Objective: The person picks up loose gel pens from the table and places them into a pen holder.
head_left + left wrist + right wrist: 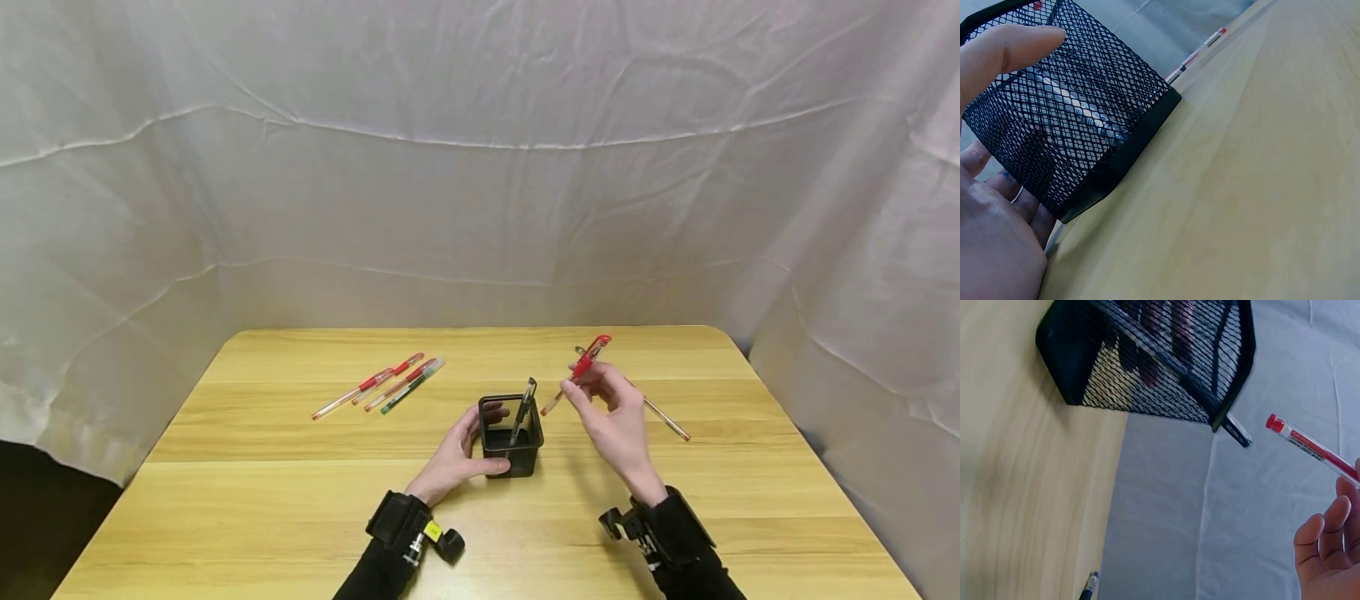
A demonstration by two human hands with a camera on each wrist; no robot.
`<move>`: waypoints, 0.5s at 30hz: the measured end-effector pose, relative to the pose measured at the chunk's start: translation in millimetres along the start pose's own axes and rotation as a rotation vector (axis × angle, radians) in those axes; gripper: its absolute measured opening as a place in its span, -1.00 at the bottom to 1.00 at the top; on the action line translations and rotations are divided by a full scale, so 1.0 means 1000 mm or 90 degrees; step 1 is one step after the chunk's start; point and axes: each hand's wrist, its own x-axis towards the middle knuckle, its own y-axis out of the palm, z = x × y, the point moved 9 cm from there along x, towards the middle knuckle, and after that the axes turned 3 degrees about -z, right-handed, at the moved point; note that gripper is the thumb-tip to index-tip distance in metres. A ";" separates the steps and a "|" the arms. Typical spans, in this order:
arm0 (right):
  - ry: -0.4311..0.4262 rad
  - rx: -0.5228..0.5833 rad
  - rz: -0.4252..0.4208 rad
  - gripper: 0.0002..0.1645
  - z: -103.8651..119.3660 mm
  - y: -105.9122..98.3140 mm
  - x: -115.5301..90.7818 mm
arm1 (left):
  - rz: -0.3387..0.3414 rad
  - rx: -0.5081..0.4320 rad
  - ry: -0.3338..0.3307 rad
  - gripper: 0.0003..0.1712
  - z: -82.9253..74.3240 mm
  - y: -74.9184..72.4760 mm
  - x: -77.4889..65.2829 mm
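A black mesh pen holder [525, 460] stands upright on the table, and my left hand [450, 457] holds it with the thumb at the near side and fingers round the far left. One black pen [522, 412] leans inside, its top above the rim. To the right of the holder, my right hand [618, 421] pinches a red pen [583, 364] between thumb and fingers. This pen slants, capped end up, its red lower end [1275, 423] near the holder but apart from it. Behind that hand lies a clear-barrelled pen [667, 420], partly hidden.
On the table's left side lie several red pens [375, 381] in a loose group, with a green pen [405, 395] beside them. The wooden table [247, 500] ends at a pale cloth [480, 208] behind and at the sides.
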 end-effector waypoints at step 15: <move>0.023 -0.164 0.046 -0.70 -0.004 0.032 -0.014 | 0.008 0.016 -0.003 -0.15 -0.021 0.006 -0.004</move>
